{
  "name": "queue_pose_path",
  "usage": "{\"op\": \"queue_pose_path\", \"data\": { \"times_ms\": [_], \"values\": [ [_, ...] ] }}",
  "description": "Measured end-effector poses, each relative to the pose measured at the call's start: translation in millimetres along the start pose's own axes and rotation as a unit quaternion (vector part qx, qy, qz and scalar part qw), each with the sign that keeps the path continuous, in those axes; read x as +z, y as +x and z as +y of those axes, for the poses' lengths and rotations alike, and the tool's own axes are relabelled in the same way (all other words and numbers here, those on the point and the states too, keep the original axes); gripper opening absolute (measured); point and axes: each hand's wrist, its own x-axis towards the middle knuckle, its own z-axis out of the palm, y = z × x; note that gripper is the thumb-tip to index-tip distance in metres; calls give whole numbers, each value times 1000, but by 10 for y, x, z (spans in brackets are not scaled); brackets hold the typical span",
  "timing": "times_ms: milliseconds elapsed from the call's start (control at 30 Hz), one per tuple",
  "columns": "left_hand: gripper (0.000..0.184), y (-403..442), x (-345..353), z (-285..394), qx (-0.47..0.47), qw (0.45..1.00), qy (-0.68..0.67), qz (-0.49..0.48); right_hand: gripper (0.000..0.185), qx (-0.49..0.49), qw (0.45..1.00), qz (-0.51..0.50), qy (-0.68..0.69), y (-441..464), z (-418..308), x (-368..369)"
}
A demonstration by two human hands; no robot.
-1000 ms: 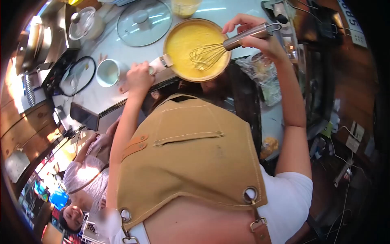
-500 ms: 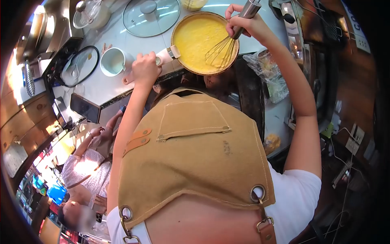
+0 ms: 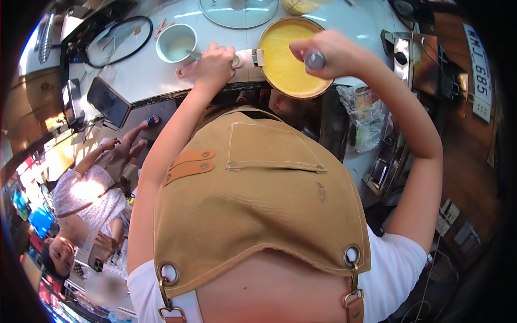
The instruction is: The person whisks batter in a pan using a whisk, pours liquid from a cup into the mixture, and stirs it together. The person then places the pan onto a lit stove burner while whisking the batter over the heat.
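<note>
A pan (image 3: 297, 96) with a pale handle holds a yellow mixture (image 3: 288, 59) near the counter's front edge. My left hand (image 3: 216, 67) is closed round the pan's handle, to the left of the pan. Over the pan's right side, my right hand (image 3: 336, 54) grips the whisk, whose metal handle end (image 3: 314, 60) points up at the camera. The whisk's wires are hidden beneath that hand. Left of my left hand stands a white cup (image 3: 176, 44) with a utensil in it.
A glass lid (image 3: 239, 12) lies behind the pan, beside a container of yellow stuff (image 3: 301, 5). Another round lid (image 3: 119, 42) and a phone (image 3: 109, 102) are at the left. Plastic-wrapped food (image 3: 366, 116) is at the right. Another person (image 3: 91, 199) is at lower left.
My right hand has turned the whisk from slanting across the pan to nearly upright. The view has shifted, so the pan appears further right. My left hand still grips the handle.
</note>
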Motion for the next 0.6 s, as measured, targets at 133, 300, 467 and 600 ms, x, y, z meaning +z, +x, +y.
{"op": "queue_pose_path", "data": {
  "times_ms": [133, 300, 467, 600],
  "values": [
    [16, -18, 25, 17, -2, 1000, -2, 11, 21, -6, 997, -57, -51, -164, -135, 115],
    [18, -36, 34, 33, -20, 1000, 4, 8, 26, -9, 986, 169, -5, -628, -131, 331],
    [19, -39, 52, 22, -7, 1000, 2, 17, 27, 113, 950, 245, 161, -911, -373, 572],
    [9, -21, 67, 28, -13, 1000, 4, 4, 25, 66, 964, 249, 58, -873, -437, 618]
  ]
}}
